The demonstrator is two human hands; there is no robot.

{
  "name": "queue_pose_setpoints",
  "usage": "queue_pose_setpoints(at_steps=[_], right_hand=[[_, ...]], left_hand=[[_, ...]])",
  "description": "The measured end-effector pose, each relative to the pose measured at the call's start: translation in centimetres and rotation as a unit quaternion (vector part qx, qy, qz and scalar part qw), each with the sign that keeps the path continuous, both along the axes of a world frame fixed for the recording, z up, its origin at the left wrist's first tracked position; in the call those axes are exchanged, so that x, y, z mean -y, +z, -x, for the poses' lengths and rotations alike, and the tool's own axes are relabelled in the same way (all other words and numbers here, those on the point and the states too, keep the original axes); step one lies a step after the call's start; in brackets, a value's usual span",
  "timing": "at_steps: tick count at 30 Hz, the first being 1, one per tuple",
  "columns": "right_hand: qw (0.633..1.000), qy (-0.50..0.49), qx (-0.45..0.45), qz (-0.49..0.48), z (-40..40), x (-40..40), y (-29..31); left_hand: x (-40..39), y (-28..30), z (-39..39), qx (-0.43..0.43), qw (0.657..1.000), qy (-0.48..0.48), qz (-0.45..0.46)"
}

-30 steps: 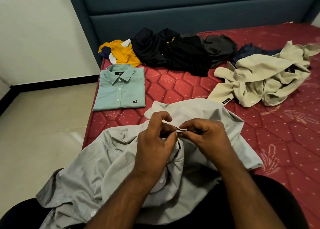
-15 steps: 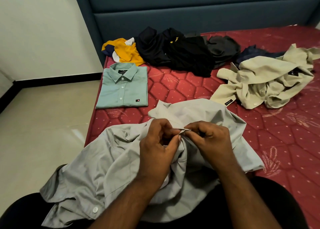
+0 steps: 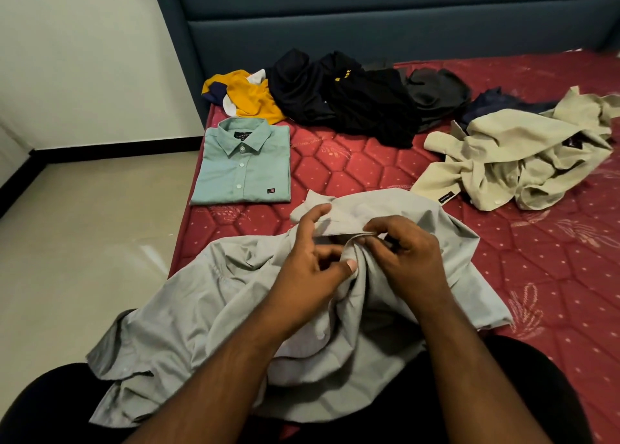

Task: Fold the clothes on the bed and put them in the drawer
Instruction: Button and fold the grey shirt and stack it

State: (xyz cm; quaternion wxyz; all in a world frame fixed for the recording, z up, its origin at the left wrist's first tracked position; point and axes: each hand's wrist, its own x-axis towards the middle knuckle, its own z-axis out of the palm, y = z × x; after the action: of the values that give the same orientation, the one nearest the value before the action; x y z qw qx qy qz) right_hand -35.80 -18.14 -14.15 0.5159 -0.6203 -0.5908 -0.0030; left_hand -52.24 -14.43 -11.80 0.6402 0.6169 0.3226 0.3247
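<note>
Step in hand: buttoning grey shirt near collar. Right hand pinching placket edge; left hand beside it, thumb and fingers half-curled on cloth. Next, probably: button through hole, then folding.

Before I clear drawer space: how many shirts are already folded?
1. The green shirt lies folded flat at the bed's left edge. The grey shirt is unfolded, held by both hands; the other clothes lie in heaps.
</note>
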Motion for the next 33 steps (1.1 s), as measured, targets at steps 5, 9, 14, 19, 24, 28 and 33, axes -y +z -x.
queue_pose_setpoints(at_steps=[5,9,14,19,24,28,33], right_hand=[[0.957,-0.252,-0.090,0.108,-2.2,2.1,0.0],[0.959,-0.271,0.038,0.074,-0.8,2.5,1.1],[0.926,0.079,0.217,0.298,2.6,-2.1,1.5],[0.640,-0.108,0.239,0.722,-1.7,-1.0,1.8],[0.582,-0.085,0.368,0.720,0.5,-1.2,6.4],[0.829,0.111,0.313,0.451,4.0,-2.8,5.7],[0.740,0.065,0.324,0.586,2.6,-3.3,1.6]], left_hand=[[-2.4,-4.0,4.5,-0.125,0.979,0.128,-0.092],[-5.9,-5.7,7.8,-0.398,0.882,0.138,-0.214],[-6.1,-3.6,7.6,-0.369,0.900,-0.108,-0.205],[-4.5,-1.6,8.7,-0.289,0.922,-0.254,-0.051],[-6.2,-5.0,7.7,-0.300,0.934,-0.163,-0.103],[-8.2,-7.1,7.4,-0.445,0.815,-0.219,-0.299],[-9.4,-5.6,8.4,-0.650,0.679,-0.140,-0.312]])
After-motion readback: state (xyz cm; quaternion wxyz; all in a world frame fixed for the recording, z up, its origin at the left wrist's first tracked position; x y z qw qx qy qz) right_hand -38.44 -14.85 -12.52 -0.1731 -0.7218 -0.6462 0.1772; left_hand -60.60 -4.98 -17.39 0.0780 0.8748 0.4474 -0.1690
